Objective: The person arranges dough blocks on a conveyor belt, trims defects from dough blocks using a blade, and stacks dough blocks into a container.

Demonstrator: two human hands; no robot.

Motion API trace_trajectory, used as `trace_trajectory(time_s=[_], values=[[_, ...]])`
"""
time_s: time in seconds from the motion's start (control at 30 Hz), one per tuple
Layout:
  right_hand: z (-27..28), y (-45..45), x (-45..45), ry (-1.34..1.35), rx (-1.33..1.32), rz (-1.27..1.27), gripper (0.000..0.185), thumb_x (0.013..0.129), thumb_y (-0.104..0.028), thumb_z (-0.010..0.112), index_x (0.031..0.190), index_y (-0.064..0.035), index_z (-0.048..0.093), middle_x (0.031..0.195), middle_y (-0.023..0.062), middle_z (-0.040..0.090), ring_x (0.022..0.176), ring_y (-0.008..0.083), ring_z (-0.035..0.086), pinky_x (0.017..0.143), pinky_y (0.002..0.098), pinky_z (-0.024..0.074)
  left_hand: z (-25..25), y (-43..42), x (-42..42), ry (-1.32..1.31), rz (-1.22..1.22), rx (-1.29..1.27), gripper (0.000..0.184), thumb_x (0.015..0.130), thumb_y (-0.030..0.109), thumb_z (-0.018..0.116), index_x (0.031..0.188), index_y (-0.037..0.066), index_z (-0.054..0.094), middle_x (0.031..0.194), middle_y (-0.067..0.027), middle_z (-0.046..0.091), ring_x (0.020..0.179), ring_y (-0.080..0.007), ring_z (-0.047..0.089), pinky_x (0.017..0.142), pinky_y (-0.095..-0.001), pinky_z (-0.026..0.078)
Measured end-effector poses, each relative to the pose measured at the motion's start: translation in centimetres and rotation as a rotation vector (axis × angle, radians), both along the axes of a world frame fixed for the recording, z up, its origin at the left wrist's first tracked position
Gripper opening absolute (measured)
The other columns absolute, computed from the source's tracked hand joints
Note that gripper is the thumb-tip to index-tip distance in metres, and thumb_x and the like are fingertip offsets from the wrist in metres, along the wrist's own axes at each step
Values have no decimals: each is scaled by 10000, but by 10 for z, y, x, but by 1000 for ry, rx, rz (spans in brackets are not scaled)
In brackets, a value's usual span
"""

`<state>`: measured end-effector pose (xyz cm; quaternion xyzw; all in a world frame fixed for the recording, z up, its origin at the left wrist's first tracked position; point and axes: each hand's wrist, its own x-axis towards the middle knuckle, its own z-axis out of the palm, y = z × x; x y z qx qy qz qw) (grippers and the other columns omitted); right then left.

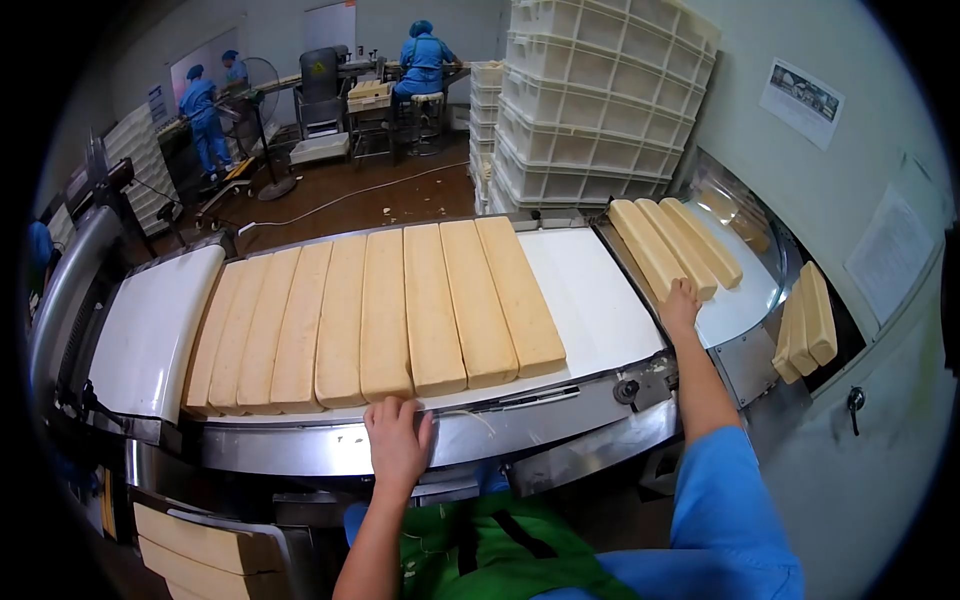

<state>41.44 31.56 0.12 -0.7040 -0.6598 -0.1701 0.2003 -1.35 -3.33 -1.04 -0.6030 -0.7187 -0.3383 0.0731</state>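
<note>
A row of several long beige loaves [383,315] lies side by side on the white conveyor belt [590,290]. My left hand [396,440] is at the belt's near edge, thumb apart, fingertips against the near ends of the middle loaves. To the right, three more long loaves lie on a white surface [735,305] past the belt's end. My right hand [680,303] has its fingers curled on the near end of the leftmost long loaf [645,245] there. The fingers partly hide that end.
Tall stacks of white crates [600,110] stand behind the belt. More loaves [810,320] appear at the far right, and others [200,550] sit low at the left. A metal rail [290,450] runs along the front. Co-workers in blue [425,65] are at the back near a fan [260,95].
</note>
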Motion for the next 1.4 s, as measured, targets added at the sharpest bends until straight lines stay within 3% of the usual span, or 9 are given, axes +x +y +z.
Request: trace_trajectory(time_s=[0.37,0.43,0.57,0.63,0.7,0.93,1.13,1.23,1.4], values=[[-8,-44,3,394,12,292,378,779,-172,670,1073,-58,462,1011,205,542,951,410,570,831,477,467,0,-2,-1,4,-2,23,184,831,207,664,922,50,633,893,-113,546,929,-304,522,925,-435,363],[-20,-19,42,1058,-136,386,331,848,-166,579,1127,-21,478,1032,271,586,939,445,588,813,495,460,-2,-2,-1,14,-13,34,191,830,208,663,930,49,630,890,-118,545,932,-309,523,920,-435,365],[1,-62,14,600,4,335,503,912,-270,587,1301,12,437,1198,317,570,1109,471,546,934,475,430,-1,0,-2,15,-11,37,194,830,206,662,936,47,627,898,-120,551,935,-311,524,921,-436,365],[-28,-52,-17,348,204,491,716,870,-312,665,1432,-34,319,1235,258,584,1128,392,576,954,417,442,-2,-3,-1,13,-31,48,193,829,202,662,936,46,625,912,-121,559,940,-311,525,922,-437,364],[-3,-87,-74,884,-276,430,786,835,-262,698,1471,-78,275,1211,225,600,1109,324,593,935,386,459,-3,-2,-2,7,-33,44,192,828,200,663,935,46,625,917,-121,562,941,-310,526,923,-438,363],[-8,-94,-85,1395,-423,627,585,866,-108,555,1415,-167,363,1024,110,625,897,165,610,753,296,492,-3,-2,-3,0,-24,45,196,821,202,665,927,42,626,904,-122,560,937,-310,528,921,-437,364],[-36,-32,-26,1185,-287,532,541,878,-154,589,1376,-49,407,1107,148,636,1024,233,616,868,324,494,-5,-1,-3,2,-30,43,215,804,212,669,926,44,615,900,-122,542,938,-308,521,915,-445,373],[-20,-75,-79,317,-132,463,736,775,-372,730,1383,-83,435,1298,212,516,1188,333,533,952,414,461,-1,-3,-2,-15,-37,42,187,816,191,660,934,51,622,892,-118,543,928,-307,525,921,-432,365],[11,-137,-156,310,-179,349,607,765,-353,700,1311,-139,540,1218,180,554,1097,361,567,917,424,474,-6,0,-2,15,-27,44,199,810,200,663,930,49,617,895,-119,537,927,-305,521,915,-437,370]])
